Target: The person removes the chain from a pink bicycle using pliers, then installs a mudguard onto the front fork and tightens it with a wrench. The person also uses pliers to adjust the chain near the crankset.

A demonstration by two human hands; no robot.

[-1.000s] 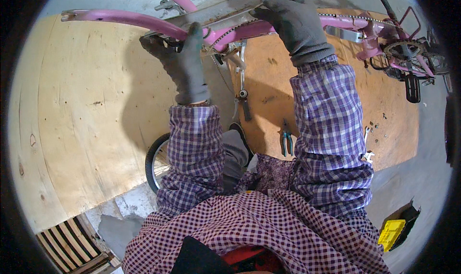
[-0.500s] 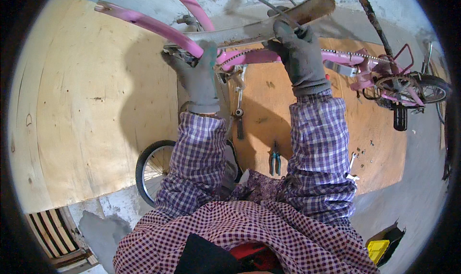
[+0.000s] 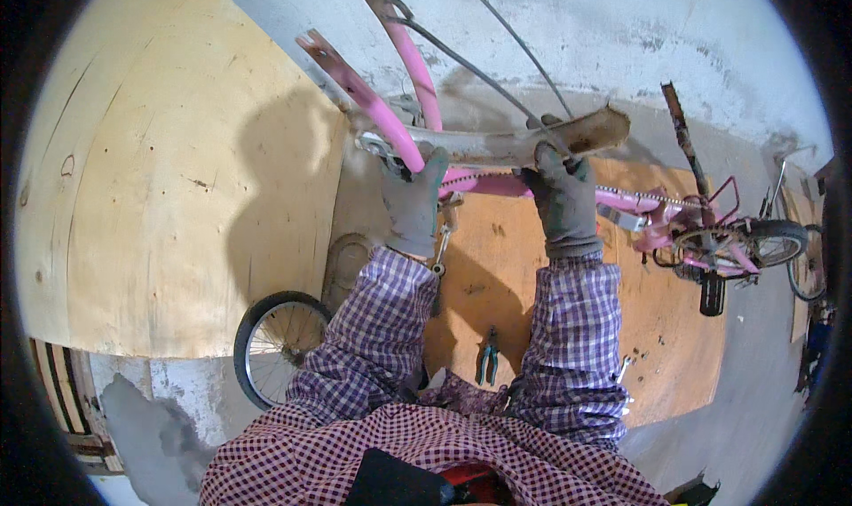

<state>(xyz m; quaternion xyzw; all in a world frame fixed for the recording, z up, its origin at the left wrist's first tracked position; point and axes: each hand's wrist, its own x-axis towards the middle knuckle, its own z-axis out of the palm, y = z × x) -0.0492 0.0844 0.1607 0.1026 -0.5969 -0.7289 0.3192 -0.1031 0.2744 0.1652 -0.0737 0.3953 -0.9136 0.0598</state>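
Note:
My left hand [image 3: 415, 202], in a grey work glove, is closed round the lower part of a pink bicycle fork [image 3: 373, 106]. The fork's two blades point up and to the far left, with brown, rusty slotted ends. Between the blades runs a long, curved grey mudguard [image 3: 470, 147], rusty inside at its right end. My right hand [image 3: 566, 197], gloved as well, grips the mudguard near that end, where a thin metal stay [image 3: 479, 73] meets it. Beneath both hands stretches the pink frame [image 3: 493, 184] with a chain along it. Gloves hide the exact grip points.
Pliers with blue-green handles [image 3: 487, 364] lie on the orange-brown board [image 3: 666, 364]. A spoked wheel [image 3: 282, 350] is at the lower left, beside a large plywood sheet [image 3: 169, 186]. At the right are the bike's pedal [image 3: 712, 293] and small wheel [image 3: 779, 244]. A wall [image 3: 701, 35] stands behind.
The fork has turned, so its blades point more steeply upward and both ends show. My left hand has come closer to my right. The whole view has shifted, showing more wall.

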